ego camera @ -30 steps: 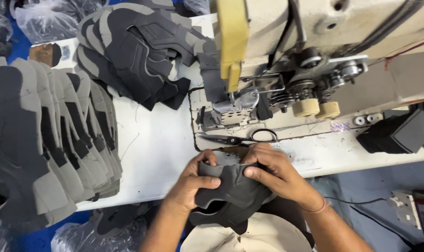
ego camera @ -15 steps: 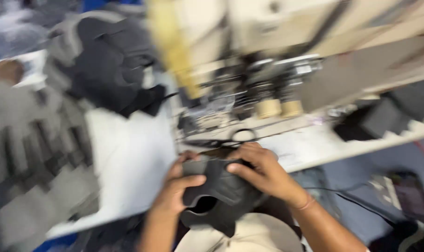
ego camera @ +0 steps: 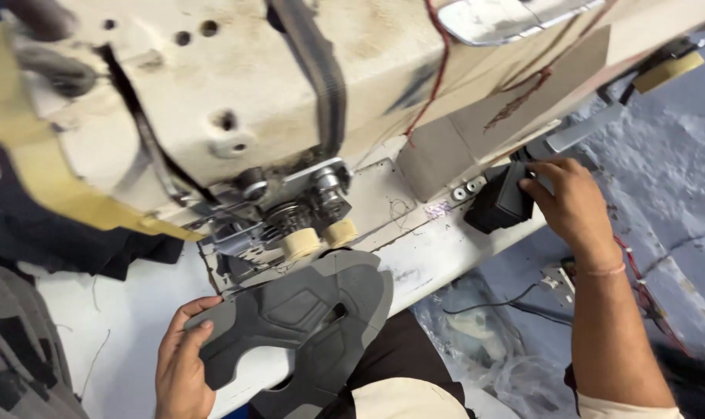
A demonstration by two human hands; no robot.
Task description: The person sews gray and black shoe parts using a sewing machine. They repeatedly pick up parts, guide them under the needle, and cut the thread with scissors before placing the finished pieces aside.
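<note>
My left hand grips the grey shoe upper flat for stitching; my right hand clasps a black box.

I see my left hand gripping one end of a grey shoe upper, thumb on top, near the front edge of the white table. The upper lies flat, its far end just below the two cream rollers of the sewing machine. My right hand is well apart, out past the table's right end, fingers resting on a black box mounted at that corner; whether they press anything, I cannot tell. A stack of grey uppers sits at the table's left edge. Clear plastic bags lie below the table's front edge.
</note>
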